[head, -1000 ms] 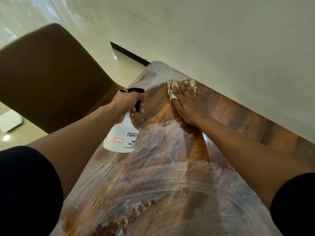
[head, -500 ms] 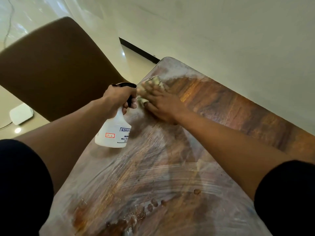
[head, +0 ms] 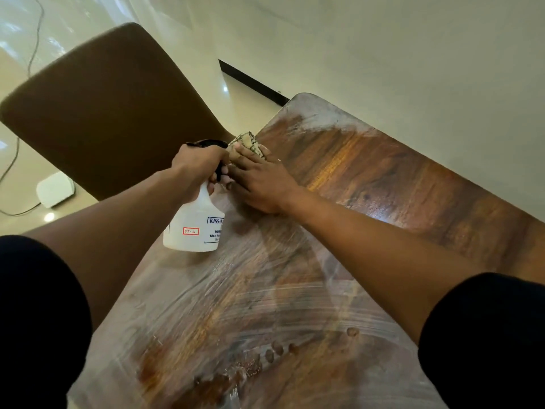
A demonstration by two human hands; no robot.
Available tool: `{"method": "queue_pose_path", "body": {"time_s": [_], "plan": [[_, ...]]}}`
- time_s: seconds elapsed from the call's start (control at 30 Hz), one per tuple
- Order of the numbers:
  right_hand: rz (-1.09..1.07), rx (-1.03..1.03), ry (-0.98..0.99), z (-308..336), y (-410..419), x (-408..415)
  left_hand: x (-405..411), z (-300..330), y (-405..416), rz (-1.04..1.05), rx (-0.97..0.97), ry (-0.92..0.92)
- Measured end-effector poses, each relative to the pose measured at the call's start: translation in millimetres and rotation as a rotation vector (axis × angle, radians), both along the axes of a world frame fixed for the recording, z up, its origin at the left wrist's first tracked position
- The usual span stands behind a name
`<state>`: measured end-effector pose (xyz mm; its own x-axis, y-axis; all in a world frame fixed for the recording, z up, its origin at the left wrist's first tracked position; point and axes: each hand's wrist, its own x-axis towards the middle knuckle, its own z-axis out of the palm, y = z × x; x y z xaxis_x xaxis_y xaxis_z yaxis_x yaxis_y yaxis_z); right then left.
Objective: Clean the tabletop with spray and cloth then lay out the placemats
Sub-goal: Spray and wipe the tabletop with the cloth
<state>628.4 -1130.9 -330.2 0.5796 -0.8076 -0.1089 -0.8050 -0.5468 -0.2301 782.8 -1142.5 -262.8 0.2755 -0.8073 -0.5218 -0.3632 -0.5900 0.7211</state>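
One streaked wooden tabletop [head: 368, 184], glossy floor [head: 244, 97]

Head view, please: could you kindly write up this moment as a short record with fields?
Left hand: grips the neck of a white plastic spray bottle
Right hand: presses flat on a beige patterned cloth
Surface: brown wooden tabletop, streaked with wet smears, droplets near the front edge
Beside the table: brown padded chair
Placemats: none in view

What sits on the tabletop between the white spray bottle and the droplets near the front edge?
Head view: nothing stands between the white spray bottle and the brown droplets; only bare wooden tabletop streaked with pale wet smears.
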Motion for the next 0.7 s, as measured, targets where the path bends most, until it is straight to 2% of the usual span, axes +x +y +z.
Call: {"method": "queue_pose_path", "body": {"time_s": [0.1,0.23,0.33,0.4,0.6,0.7], "plan": [[-0.083,0.026,0.019,6.4,-18.4,-23.7,0.5,0.1,0.2,-0.008,0.026,0.031],[-0.470,0.042,0.034,13.8,-46.6,-78.6,-5.3,2.0,4.2,-0.058,0.061,0.069],[-0.605,0.058,0.025,9.4,-51.1,-95.1,-12.8,3.0,2.6,-0.069,0.049,0.079],[-0.563,0.032,0.033,5.6,-39.6,-83.5,-17.6,3.4,1.3,-0.065,0.044,0.076],[-0.138,0.018,0.014,-1.6,13.8,-77.5,-34.3,5.7,3.0,-0.098,0.040,0.048],[-0.211,0.036,0.019,5.5,0.5,-106.8,-41.6,7.3,3.4,-0.115,0.045,0.073]]}}
